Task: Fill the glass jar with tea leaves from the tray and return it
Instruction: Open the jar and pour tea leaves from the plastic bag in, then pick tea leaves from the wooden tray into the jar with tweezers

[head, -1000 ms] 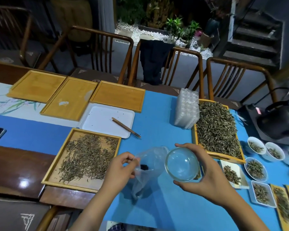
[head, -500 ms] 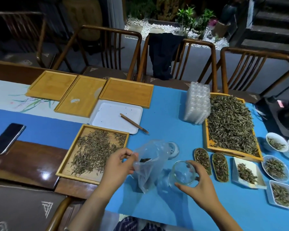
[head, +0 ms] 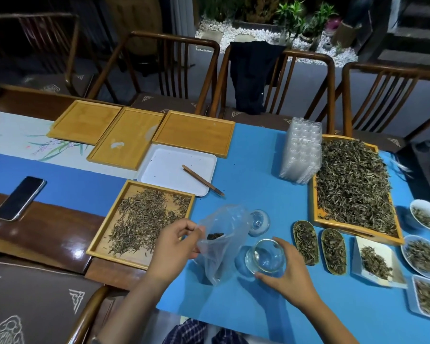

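My right hand (head: 287, 274) grips an empty clear glass jar (head: 265, 256) that stands on the blue cloth (head: 253, 170), fingers curled round its rim. Just left of it, my left hand (head: 175, 247) pinches the edge of a clear plastic bag (head: 224, 242) with a small dark clump of tea inside. The jar's glass lid (head: 258, 222) lies behind the bag. A wooden tray of tea leaves (head: 144, 219) sits to the left of my left hand. A larger heaped tray (head: 353, 184) lies at the right.
Three bare wooden trays (head: 194, 131) and a white tray (head: 174, 170) with a wooden stick (head: 202, 180) lie further back. A stack of clear plastic containers (head: 302, 152), several small dishes of tea (head: 333, 250) and a phone (head: 20, 197) are also on the table. Chairs line the far side.
My right hand has brought the jar down from a raised, tilted position onto the cloth beside the bag. The view has swung left. My left hand still pinches the bag.
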A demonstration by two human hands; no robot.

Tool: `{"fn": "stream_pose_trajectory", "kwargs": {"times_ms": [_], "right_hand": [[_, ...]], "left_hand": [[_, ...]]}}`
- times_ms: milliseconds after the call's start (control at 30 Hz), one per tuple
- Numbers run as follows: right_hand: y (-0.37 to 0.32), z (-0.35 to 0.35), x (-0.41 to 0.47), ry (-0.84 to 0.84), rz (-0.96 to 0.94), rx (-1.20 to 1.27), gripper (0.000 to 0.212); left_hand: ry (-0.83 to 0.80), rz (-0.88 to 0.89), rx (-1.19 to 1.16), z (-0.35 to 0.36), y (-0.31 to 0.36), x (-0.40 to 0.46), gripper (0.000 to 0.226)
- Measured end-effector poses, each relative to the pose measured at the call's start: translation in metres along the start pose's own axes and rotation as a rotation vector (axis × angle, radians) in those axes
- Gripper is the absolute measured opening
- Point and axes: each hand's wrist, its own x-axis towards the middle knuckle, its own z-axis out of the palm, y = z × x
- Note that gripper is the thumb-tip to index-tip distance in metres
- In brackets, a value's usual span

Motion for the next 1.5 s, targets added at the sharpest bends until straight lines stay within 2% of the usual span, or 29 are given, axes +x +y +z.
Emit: {"fn": "stream_pose_trajectory", "kwargs": {"times_ms": [67, 167, 300, 333, 433, 467, 600, 633, 667, 767, 833, 900, 967, 1100, 1200, 1367, 1467, 1500], "right_hand": [[-0.015, -0.008, -0.001, 0.072, -0.079, -0.172, 0.106], [-0.052, -0.001, -0.006, 0.184, -0.195, -0.165, 0.100], [-0.092, 0.039, 0.005, 0.040, -0.093, -0.069, 0.100], [-0.098, 0.046, 0.012, 0.025, -0.058, -0.020, 0.094], [-0.106, 0.054, 0.031, 0.038, -0.065, 0.162, 0.043], [-0.107, 0.054, 0.035, 0.029, -0.074, 0.218, 0.033], [-0.114, 0.045, 0.043, -0.049, -0.086, 0.397, 0.019], [-0.117, 0.041, 0.045, -0.068, -0.092, 0.446, 0.016], [-0.120, 0.036, 0.047, -0.090, -0.097, 0.497, 0.015], [-0.133, 0.018, 0.054, -0.175, -0.103, 0.592, 0.018], [-0.145, 0.004, 0.060, -0.243, -0.095, 0.645, 0.017], [-0.162, -0.011, 0.072, -0.314, -0.097, 0.696, 0.016], [-0.183, -0.024, 0.086, -0.387, -0.105, 0.754, 0.017], [-0.225, -0.033, 0.109, -0.457, -0.123, 0.903, 0.020], [-0.246, -0.023, 0.116, -0.448, -0.147, 0.866, 0.035], [-0.267, 0.045, 0.111, -0.614, -0.098, 0.614, 0.044], [-0.292, 0.103, 0.116, -0.607, -0.105, 0.601, 0.017], [-0.301, 0.123, 0.120, -0.601, -0.099, 0.606, 0.013]], "left_hand": [[-0.002, 0.001, -0.004, 0.001, 0.000, 0.001, 0.019], [0.005, 0.004, 0.004, 0.002, 0.000, 0.003, 0.019], [-0.011, 0.015, 0.009, 0.003, 0.001, 0.005, 0.021], [-0.019, 0.010, 0.004, 0.003, 0.002, 0.005, 0.020], [-0.017, -0.016, -0.034, 0.000, 0.003, 0.008, 0.018], [0.002, -0.030, -0.052, -0.002, 0.001, 0.010, 0.018], [0.107, -0.082, -0.070, -0.013, -0.013, 0.018, 0.013], [0.084, -0.062, -0.035, -0.016, -0.017, 0.020, 0.018], [0.035, -0.042, 0.023, -0.019, -0.021, 0.022, 0.032], [-0.123, -0.039, 0.132, -0.025, -0.022, 0.031, 0.098], [-0.211, -0.007, 0.084, -0.026, -0.013, 0.037, 0.116], [-0.274, 0.015, -0.011, -0.024, -0.003, 0.043, 0.113], [-0.300, 0.008, -0.075, -0.022, 0.006, 0.045, 0.099], [-0.170, 0.055, -0.212, -0.024, 0.022, 0.045, 0.060], [-0.098, 0.103, -0.235, -0.047, 0.031, 0.041, 0.040], [-0.052, 0.129, -0.184, -0.122, 0.031, 0.036, 0.048], [-0.009, 0.116, -0.166, -0.182, 0.025, 0.039, 0.054], [-0.004, 0.106, -0.170, -0.203, 0.021, 0.040, 0.060]]}}
